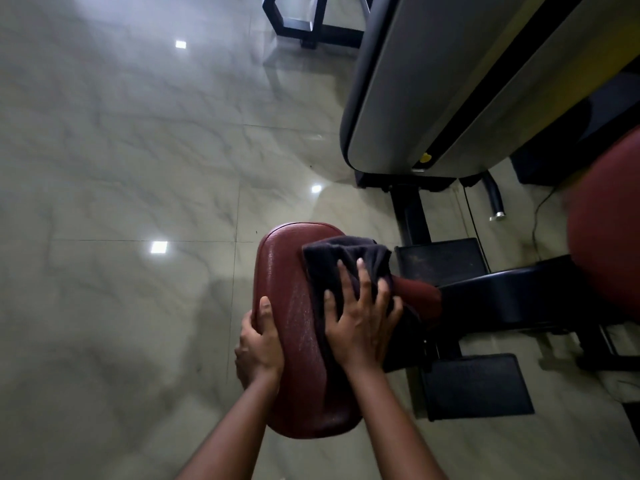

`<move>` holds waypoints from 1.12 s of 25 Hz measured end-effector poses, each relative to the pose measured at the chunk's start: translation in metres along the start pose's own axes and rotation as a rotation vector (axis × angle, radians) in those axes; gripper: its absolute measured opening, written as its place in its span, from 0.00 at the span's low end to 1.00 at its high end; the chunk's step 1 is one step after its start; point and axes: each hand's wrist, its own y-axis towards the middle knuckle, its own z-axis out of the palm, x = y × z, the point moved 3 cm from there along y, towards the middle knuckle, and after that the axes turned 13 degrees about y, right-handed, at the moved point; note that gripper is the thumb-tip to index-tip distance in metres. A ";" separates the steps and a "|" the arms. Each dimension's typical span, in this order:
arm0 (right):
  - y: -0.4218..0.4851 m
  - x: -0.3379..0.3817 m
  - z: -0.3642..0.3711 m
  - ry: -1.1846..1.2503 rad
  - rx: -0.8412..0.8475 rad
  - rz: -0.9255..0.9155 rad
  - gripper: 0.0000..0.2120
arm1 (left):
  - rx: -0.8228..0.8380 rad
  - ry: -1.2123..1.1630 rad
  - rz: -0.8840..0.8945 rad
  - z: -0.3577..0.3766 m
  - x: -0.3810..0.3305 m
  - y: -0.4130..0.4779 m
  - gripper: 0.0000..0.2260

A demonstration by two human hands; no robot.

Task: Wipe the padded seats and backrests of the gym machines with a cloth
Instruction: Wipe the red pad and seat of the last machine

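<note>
We count two hands: the left hand (259,344) and the right hand (360,317). We see one dark cloth (346,261). There are two red pads: the big red pad (294,306) in the middle and the blurry red pad (606,237) at the right edge. We count two black plates, the far foot plate (441,259) and the near foot plate (478,386). There is one grey machine cover (415,81) with one yellow dot (426,156). On the floor (104,168) we count three lights: the top light spot (180,44), the right light spot (316,188) and the low light spot (159,247). We see one black frame (311,26).
</note>
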 end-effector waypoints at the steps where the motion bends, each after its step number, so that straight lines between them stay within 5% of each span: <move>1: -0.019 0.008 -0.001 0.006 0.011 0.001 0.28 | 0.001 0.002 0.000 0.000 0.000 -0.001 0.33; 5: -0.025 0.005 -0.004 0.018 0.100 -0.187 0.27 | -0.002 -0.003 -0.006 0.000 0.001 -0.001 0.30; 8: 0.011 -0.027 -0.012 -0.022 0.089 -0.152 0.26 | 0.006 0.001 0.007 0.001 0.001 -0.001 0.32; 15: 0.021 -0.077 -0.031 0.103 -0.103 0.307 0.28 | 0.000 0.003 0.002 0.001 0.002 -0.001 0.32; 20: -0.006 -0.064 -0.021 0.541 -0.353 0.859 0.37 | -0.009 -0.024 0.012 0.003 0.004 0.001 0.34; 28: -0.082 -0.020 -0.016 0.517 -0.209 0.784 0.34 | 0.076 -0.080 -0.013 -0.004 0.000 -0.002 0.29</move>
